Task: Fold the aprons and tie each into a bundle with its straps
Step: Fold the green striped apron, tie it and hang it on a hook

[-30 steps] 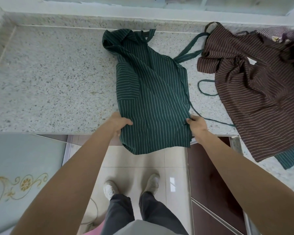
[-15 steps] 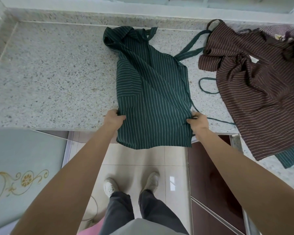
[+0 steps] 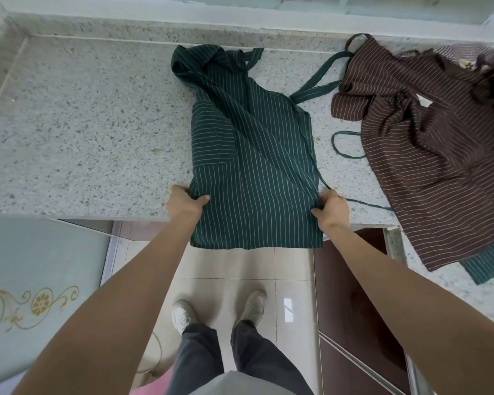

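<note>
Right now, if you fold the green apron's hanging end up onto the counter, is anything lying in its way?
Nothing visible lies on the green apron itself. Left hand and right hand grip its side edges at the counter edge. Its thin strap trails right, toward the brown apron, clear of the fold.

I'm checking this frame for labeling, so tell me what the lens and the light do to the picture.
Head view: the wide lens bows the counter edge and stretches both forearms; soft even daylight, no hard shadows; a small glare patch on the floor tile; green apron stripes stay sharp between left hand and right hand.
</note>
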### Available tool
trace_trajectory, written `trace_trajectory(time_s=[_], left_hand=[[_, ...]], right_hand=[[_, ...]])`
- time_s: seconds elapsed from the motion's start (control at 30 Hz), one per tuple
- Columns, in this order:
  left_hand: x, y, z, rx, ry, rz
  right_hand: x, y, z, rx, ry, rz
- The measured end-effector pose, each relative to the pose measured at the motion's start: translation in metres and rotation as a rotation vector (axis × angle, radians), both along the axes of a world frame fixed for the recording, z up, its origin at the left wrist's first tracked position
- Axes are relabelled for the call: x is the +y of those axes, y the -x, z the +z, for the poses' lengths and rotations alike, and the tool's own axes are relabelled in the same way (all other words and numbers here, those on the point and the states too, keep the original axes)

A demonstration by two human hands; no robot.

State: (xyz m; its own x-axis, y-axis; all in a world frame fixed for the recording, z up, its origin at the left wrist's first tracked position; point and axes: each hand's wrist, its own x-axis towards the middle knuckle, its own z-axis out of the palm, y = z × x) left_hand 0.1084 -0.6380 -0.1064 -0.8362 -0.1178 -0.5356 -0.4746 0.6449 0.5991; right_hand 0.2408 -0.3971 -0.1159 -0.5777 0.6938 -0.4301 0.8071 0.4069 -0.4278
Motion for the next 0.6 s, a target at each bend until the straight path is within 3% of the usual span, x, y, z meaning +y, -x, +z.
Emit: trace_trajectory(time_s=[0.17,0.37,0.6], left_hand=[[0.011,0.007,0.008,0.049,0.045,-0.079],[0.024,0.036,0.027,0.122,0.013,-0.150],[0.040,0.101,0.038,0.118,0.027,-0.293]], right_hand=[[-0.002,0.015,0.015,0.018,-0.047,0.179],[-0.001,0.057,0.039,0.084,0.106,0.211],[0.006,0.118,0.042,-0.151,0.185,0.203]])
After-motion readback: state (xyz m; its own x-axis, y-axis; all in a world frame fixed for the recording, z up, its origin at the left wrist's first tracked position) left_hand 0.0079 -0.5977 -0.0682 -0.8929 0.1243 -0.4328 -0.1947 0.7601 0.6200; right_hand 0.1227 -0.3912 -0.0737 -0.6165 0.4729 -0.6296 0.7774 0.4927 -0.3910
